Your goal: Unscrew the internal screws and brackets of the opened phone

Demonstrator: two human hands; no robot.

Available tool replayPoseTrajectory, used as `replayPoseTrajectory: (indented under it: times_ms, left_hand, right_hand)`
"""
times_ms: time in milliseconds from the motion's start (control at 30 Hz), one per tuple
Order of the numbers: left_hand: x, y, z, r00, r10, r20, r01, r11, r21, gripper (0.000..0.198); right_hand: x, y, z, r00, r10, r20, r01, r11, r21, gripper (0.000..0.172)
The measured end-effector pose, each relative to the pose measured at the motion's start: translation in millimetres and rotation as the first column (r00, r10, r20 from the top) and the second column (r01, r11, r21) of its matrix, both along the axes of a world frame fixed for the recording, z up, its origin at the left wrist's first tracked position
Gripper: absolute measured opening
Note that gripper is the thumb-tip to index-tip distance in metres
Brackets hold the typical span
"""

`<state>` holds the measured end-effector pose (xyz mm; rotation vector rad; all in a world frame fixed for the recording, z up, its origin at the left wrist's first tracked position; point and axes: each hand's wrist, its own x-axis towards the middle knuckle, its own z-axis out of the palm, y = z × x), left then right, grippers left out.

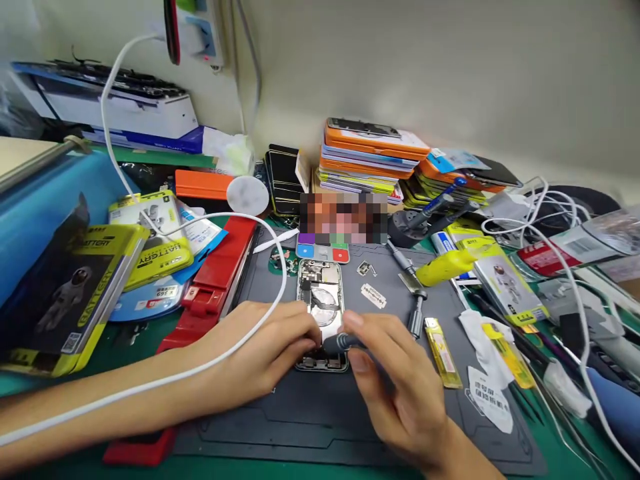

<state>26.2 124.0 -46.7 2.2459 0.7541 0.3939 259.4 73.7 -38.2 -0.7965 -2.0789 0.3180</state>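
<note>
An opened phone (321,299) lies back-up on a dark grey work mat (310,413), its inner parts showing. My left hand (260,353) rests on the mat at the phone's lower left edge, fingers curled against it. My right hand (395,387) pinches a dark screwdriver (340,343) whose tip points at the phone's lower end. A white cable (240,340) drapes over my left forearm.
Yellow battery boxes (75,293) and a red tool (210,287) lie at left. Stacked orange and yellow boxes (370,160) stand behind. At right are a yellow-handled tool (445,267), a metal driver (416,313), a yellow battery strip (443,352) and tangled white cables (550,220).
</note>
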Motion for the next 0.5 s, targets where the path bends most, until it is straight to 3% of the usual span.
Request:
replayPoseTrajectory:
  times_ms: [367, 500]
  left_hand:
    - [-0.4, -3.0, -5.3, 0.998, 0.051, 0.037, -0.048, 0.996, -0.073, 0.018]
    - [-0.9, -3.2, -5.7, 0.998, 0.07, 0.01, -0.069, 0.996, -0.049, 0.014]
  right_hand:
    - [0.1, 1.2, -4.5, 0.999, 0.004, 0.05, -0.004, 1.0, 0.001, 0.053]
    - [-1.2, 1.9, -5.0, 0.998, 0.038, 0.05, -0.037, 0.999, -0.019, 0.046]
